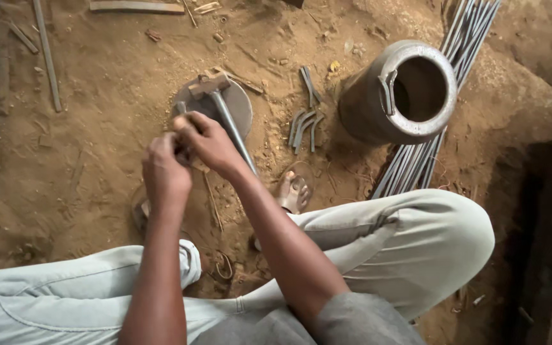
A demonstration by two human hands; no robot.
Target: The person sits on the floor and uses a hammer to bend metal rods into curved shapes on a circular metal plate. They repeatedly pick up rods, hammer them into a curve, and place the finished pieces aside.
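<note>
On the sandy floor [97, 160] both hands meet at the near edge of a round metal plate [241, 105]: the left hand [164, 176] and right hand [207, 139] pinch a small metal piece [181, 108] together. A hammer [215, 96] lies across the plate just beyond them. Farther right are bent metal strips [305, 124], then a metal can [404, 92] over long rods [416, 163].

sandy ground [97, 160] | metal can [398, 92], rod bundle [416, 160], bent hooks [306, 121], hammer [222, 108] on a round, probably metal plate [241, 102]

My metalworking spot on bare earth.

I sit on the sandy dirt floor [97, 96] with a hammer [222, 102] on a round iron block [241, 105], bent metal pieces [306, 121], a bundle of steel rods [461, 38] and a metal can [404, 92] at far right.
</note>
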